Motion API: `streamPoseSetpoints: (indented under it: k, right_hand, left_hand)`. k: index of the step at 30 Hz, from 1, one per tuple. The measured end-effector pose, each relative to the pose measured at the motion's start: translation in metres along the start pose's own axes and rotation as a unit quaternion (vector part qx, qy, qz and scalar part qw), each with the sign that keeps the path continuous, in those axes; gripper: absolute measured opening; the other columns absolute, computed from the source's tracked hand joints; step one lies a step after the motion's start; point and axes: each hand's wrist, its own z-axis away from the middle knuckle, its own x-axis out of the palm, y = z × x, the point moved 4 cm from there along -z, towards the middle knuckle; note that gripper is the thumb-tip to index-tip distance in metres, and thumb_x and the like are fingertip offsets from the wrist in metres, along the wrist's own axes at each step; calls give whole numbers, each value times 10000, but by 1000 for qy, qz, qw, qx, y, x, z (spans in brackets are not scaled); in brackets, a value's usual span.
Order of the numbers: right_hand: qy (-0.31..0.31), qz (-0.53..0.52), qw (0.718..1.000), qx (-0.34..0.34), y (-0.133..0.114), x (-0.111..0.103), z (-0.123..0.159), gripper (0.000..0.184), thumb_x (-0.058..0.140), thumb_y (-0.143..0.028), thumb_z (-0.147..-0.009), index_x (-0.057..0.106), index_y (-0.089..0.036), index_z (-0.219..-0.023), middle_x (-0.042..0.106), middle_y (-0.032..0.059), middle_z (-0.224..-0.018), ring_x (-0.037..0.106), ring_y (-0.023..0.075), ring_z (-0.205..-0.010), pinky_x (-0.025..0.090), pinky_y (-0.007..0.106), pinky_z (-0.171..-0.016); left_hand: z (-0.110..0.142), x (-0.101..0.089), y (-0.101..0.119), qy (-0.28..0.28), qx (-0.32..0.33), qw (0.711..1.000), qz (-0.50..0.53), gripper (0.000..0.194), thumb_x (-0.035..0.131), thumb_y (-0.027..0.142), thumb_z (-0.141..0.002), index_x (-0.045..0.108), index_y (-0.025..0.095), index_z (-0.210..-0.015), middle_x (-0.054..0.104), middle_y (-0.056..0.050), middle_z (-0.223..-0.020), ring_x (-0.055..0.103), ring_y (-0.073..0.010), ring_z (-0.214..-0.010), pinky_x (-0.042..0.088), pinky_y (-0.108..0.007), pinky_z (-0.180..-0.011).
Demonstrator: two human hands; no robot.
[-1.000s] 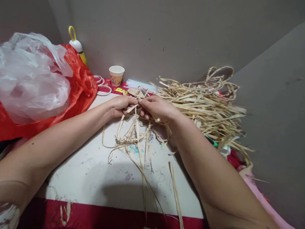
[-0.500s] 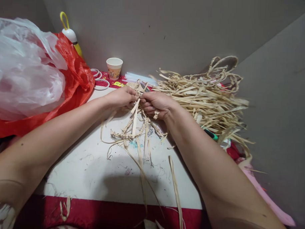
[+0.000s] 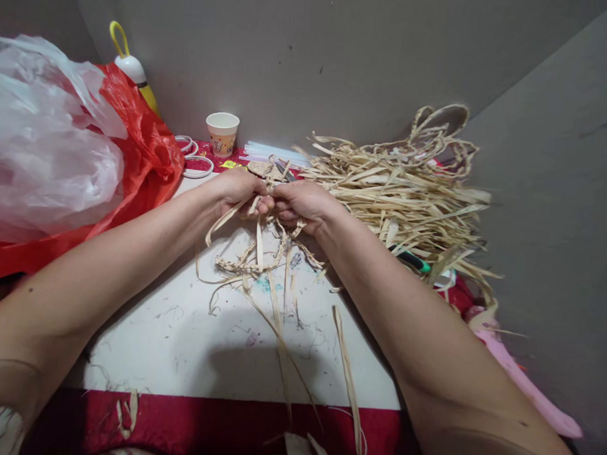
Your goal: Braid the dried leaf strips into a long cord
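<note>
Your left hand [image 3: 242, 191] and right hand [image 3: 304, 204] are both closed, pinching fibre almost thumb to thumb above the far part of the white board [image 3: 179, 362]. The dried-fibre braid [image 3: 235, 265] loops onto the board just below your fingers, seemingly joined to what you grip. I'd pin the crossing firmly in one pinch while the other lays each fibre strip [image 3: 260, 242] flat; pull evenly, since dry fibre may split if jerked, and keep the hanging tails out of the loops. Counting: one paper cup [image 3: 222, 135], one white-and-yellow bottle [image 3: 131, 69], three white rings [image 3: 198, 176] as far as shows, one red plastic bag [image 3: 154, 162], one whitish plastic bag [image 3: 52, 146], and one bundle of dried strips [image 3: 404, 198], its pieces overlapping too much to number.
</note>
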Motion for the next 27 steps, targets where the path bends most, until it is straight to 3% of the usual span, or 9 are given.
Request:
streamPoseSetpoints:
  k: [5, 11, 17, 20, 23, 25, 27]
  right_hand:
    - [-44, -22, 999, -5, 0, 0, 2, 240, 503, -104, -737, 403, -166, -527, 297, -70, -343, 186, 22, -296, 130, 145, -273]
    - [-44, -31, 999, -11, 1, 1, 3, 274, 536, -112, -731, 363, -184, -530, 272, -84, -333, 192, 25, -281, 137, 147, -267]
    - [-13, -18, 1000, -7, 2, -2, 1, 279, 522, -59, -701, 361, -176, -505, 323, -65, -322, 262, 27, -270, 174, 138, -268]
    - [-10, -25, 1000, 5, 0, -6, 3, 283, 507, -62, -717, 352, -180, -511, 324, -63, -324, 266, 31, -276, 206, 139, -270]
    - [-28, -49, 998, 6, -5, -10, 5, 277, 497, -51, -723, 351, -176, -524, 282, -80, -331, 219, 24, -281, 166, 135, -267]
    - [-51, -62, 997, 8, -7, -11, 5, 210, 506, -57, -729, 419, -153, -565, 262, -94, -348, 192, 19, -287, 141, 130, -271]
    - [-70, -67, 995, 9, -7, -11, 5, 128, 509, -72, -745, 495, -121, -627, 254, -101, -362, 180, 19, -292, 141, 129, -274]
  left_hand:
    - [11, 13, -1, -20, 96, 988, -123, 261, 433, -3, -770, 547, 104, -560, 569, -40, -454, 528, -111, -384, 378, -187, -429]
    - [12, 13, -1, 6, 207, 944, -259, 206, 474, -11, -705, 551, 118, -564, 540, -13, -429, 471, -85, -332, 302, -163, -369]
    - [16, 18, -7, 24, 196, 930, -311, 163, 464, 10, -713, 554, 134, -660, 545, -7, -434, 500, -111, -346, 312, -174, -365]
    - [23, 20, -1, -21, 178, 937, -298, 92, 523, 65, -741, 576, 126, -696, 580, -27, -504, 533, -115, -399, 332, -175, -393]
    - [28, 13, 12, -69, 131, 954, -261, 46, 607, 141, -749, 595, 108, -720, 570, -29, -547, 544, -99, -451, 343, -162, -437]
    - [27, 0, 24, -31, 132, 967, -217, 86, 622, 181, -763, 600, 101, -739, 543, -15, -547, 534, -80, -467, 349, -154, -465]
    - [23, -14, 34, 50, 176, 967, -179, 92, 606, 182, -779, 591, 103, -733, 536, -10, -553, 516, -67, -477, 361, -155, -480]
